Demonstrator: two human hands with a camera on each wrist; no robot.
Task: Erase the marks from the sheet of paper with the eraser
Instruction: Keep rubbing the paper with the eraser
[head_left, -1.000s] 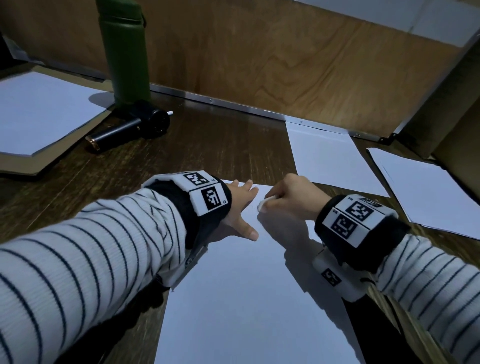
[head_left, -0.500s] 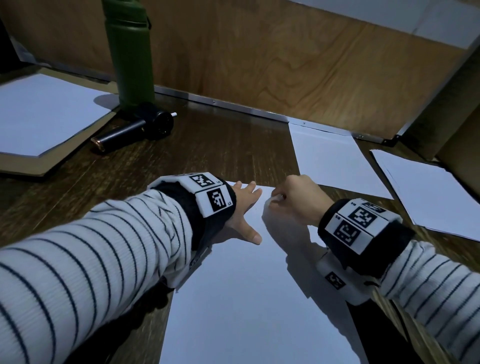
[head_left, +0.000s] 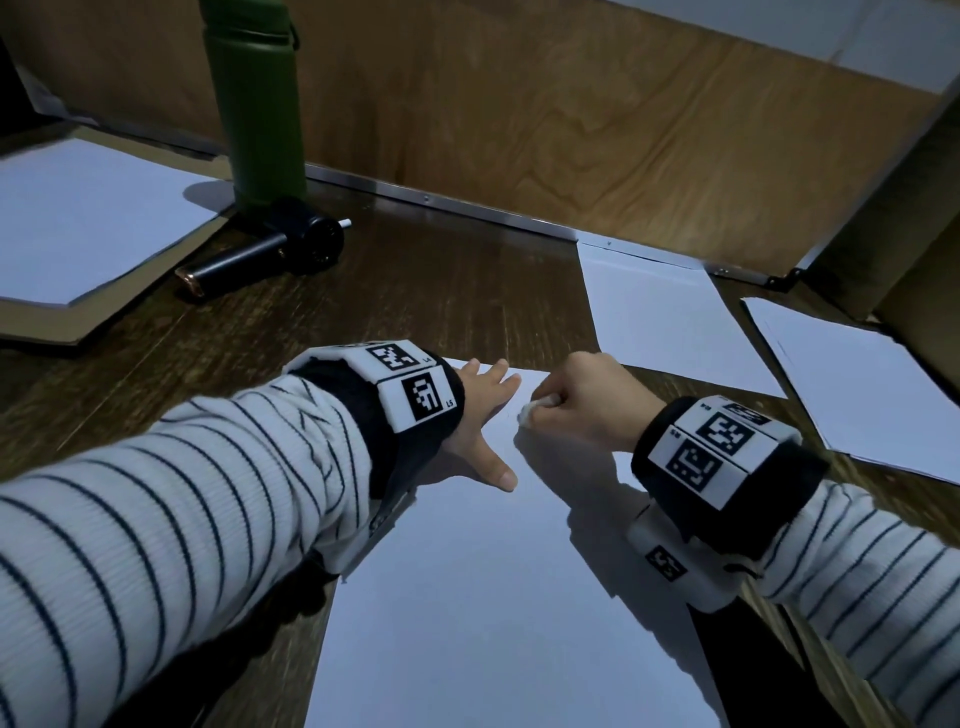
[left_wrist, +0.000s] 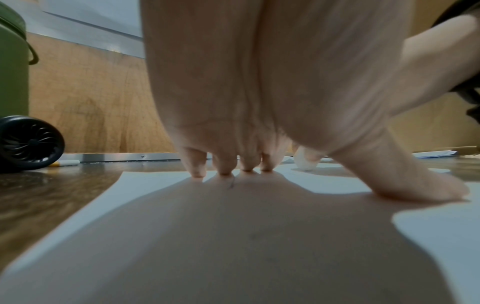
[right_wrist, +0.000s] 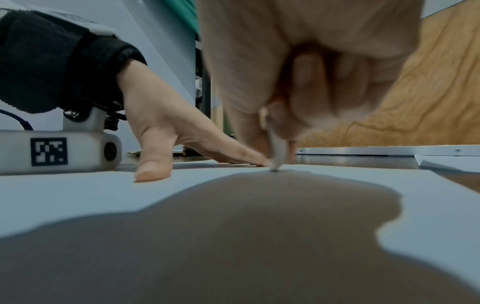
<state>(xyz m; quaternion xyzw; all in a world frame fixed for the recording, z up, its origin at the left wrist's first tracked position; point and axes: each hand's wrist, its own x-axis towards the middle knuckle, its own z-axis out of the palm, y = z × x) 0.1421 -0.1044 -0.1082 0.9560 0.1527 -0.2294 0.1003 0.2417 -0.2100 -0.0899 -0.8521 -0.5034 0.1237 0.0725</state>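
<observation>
A white sheet of paper (head_left: 467, 597) lies on the dark wooden table in front of me. My left hand (head_left: 480, 415) lies flat on its far left corner, fingers spread and straight, pressing it down. My right hand (head_left: 582, 405) is curled round a small white eraser (head_left: 535, 408), whose tip touches the sheet near its far edge. In the right wrist view the eraser (right_wrist: 278, 152) stands on a short dark mark (right_wrist: 275, 172). In the left wrist view a thin pencil mark (left_wrist: 232, 183) shows just under my fingertips (left_wrist: 224, 169), with the eraser (left_wrist: 305, 160) beyond my thumb.
A green bottle (head_left: 257, 98) stands at the back left with a black handheld fan (head_left: 275, 249) lying by its foot. A pad of white paper (head_left: 78, 218) lies far left. Two more white sheets (head_left: 660, 322) (head_left: 852, 384) lie at the right. A wooden wall backs the table.
The right hand with the eraser slid a little away across the sheet and came back toward my left fingers. The left hand has stayed flat on the sheet.
</observation>
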